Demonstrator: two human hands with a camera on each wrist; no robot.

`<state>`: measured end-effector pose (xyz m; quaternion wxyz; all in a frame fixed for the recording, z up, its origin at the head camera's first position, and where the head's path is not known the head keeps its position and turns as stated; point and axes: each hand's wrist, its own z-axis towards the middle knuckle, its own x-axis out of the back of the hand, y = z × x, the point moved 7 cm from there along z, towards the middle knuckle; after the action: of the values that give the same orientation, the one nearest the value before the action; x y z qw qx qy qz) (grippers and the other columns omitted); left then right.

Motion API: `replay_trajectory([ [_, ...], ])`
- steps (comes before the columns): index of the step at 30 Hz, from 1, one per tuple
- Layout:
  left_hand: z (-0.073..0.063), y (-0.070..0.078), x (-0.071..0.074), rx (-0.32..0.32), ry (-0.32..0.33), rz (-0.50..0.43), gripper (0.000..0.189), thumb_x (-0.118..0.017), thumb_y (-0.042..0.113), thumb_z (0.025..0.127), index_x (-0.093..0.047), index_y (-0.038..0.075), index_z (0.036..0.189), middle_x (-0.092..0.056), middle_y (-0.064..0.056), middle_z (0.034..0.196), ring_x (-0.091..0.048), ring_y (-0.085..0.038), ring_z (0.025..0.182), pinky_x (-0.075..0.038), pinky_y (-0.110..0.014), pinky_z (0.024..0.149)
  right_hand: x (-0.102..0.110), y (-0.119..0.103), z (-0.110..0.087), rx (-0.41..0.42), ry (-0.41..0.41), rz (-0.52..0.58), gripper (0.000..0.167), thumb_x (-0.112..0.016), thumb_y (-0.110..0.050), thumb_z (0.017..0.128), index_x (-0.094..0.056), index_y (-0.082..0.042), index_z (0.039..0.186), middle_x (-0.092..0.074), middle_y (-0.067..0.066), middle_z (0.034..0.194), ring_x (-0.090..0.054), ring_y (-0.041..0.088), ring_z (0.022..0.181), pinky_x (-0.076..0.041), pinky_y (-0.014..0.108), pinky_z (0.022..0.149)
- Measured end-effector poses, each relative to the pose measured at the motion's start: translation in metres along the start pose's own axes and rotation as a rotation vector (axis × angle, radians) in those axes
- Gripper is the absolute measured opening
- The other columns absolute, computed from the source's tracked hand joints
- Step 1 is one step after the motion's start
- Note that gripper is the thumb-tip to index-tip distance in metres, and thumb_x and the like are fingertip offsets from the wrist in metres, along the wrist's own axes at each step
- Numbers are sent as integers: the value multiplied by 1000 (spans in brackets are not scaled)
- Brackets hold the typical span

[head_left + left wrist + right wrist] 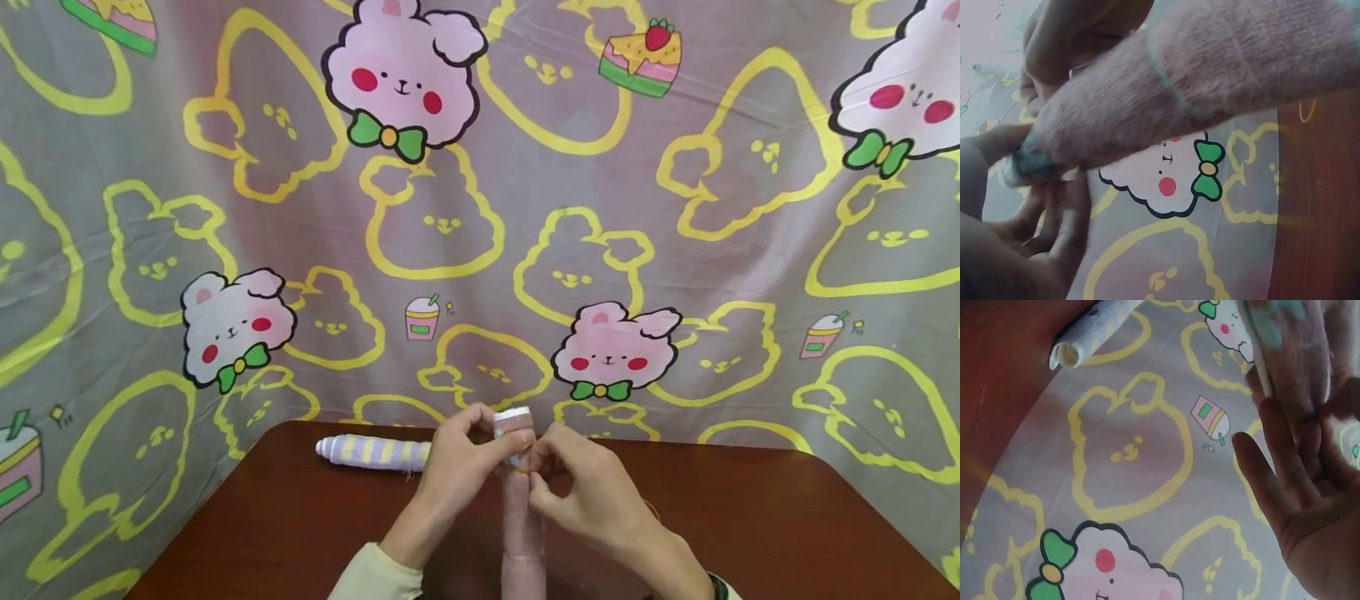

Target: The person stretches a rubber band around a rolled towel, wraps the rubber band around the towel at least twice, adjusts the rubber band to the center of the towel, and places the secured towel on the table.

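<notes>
A long pink fuzzy roll of cloth, like a rolled-up towel [522,521], stands lengthwise in front of the person, with a white edge and pale blue patches at its far end. The left hand [461,462] grips that far end, thumb laid across the front. On the other side, the right hand [592,483] pinches at the roll's edge with thumb and index finger, just below the left thumb. A thin yellow line shows on the cloth between the hands. In the left wrist view the pink towel [1222,62] spans the upper part; in the right wrist view, the right fingers [1291,469] lie against it.
A second roll [371,452], striped pale purple and yellow, lies on the dark brown table [262,517] left of the hands. Its spiral end shows in the right wrist view. A curtain [480,308] with cartoon prints hangs behind the table and along both sides.
</notes>
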<state>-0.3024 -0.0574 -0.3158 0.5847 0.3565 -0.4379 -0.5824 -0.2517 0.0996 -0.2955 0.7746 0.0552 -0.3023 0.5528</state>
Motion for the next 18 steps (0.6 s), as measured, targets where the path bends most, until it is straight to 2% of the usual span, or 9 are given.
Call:
replay_trajectory([
  [3, 2, -3, -7, 51, -137, -146, 32, -81, 24, 92, -69, 0, 109, -72, -6, 97, -68, -15, 86, -59, -31, 74, 4, 5, 1, -91, 34, 65, 38, -72, 16, 74, -60, -14, 93, -60, -9, 87, -64, 4, 73, -56, 21, 63],
  [5, 3, -5, -7, 90, -189, -193, 35, -78, 25, 95, -70, -2, 117, -74, -8, 101, -71, -17, 87, -60, -32, 73, 6, 8, 1, -145, 51, 107, 36, -72, 17, 78, -61, -13, 94, -62, -8, 86, -66, 6, 73, -58, 25, 63],
  [6, 3, -6, -6, 105, -193, -197, 36, -78, 27, 95, -71, -1, 118, -74, -8, 101, -71, -18, 86, -59, -31, 71, 7, 10, 1, -169, 59, 117, 35, -73, 17, 79, -62, -12, 94, -62, -7, 86, -67, 6, 74, -59, 26, 63],
  [9, 5, -9, -1, 116, -140, -192, 32, -82, 27, 93, -74, 1, 109, -73, -8, 95, -71, -18, 81, -59, -31, 67, 10, 10, 3, -172, 85, 109, 33, -76, 16, 83, -64, -12, 97, -62, -7, 90, -67, 8, 78, -61, 28, 67],
  [13, 5, -10, 3, 110, -46, -188, 30, -88, 24, 88, -70, 1, 94, -69, -8, 86, -71, -19, 73, -61, -33, 65, 10, 2, 5, -66, 84, 87, 33, -83, 11, 84, -70, -12, 104, -61, -3, 97, -67, 11, 84, -61, 27, 73],
  [16, 4, -9, 4, 109, 1, -149, 32, -91, 26, 85, -69, 3, 87, -66, -5, 78, -68, -17, 64, -54, -27, 56, 8, -4, 6, -8, 59, 65, 34, -88, 7, 82, -71, -12, 105, -61, -2, 97, -67, 10, 84, -60, 24, 74],
  [18, 4, -8, 5, 107, 27, -127, 32, -92, 26, 84, -68, 4, 84, -64, -3, 73, -65, -14, 59, -48, -24, 52, 6, -5, 7, 2, 42, 42, 34, -89, 6, 80, -70, -12, 103, -61, -3, 96, -67, 9, 83, -59, 22, 74],
])
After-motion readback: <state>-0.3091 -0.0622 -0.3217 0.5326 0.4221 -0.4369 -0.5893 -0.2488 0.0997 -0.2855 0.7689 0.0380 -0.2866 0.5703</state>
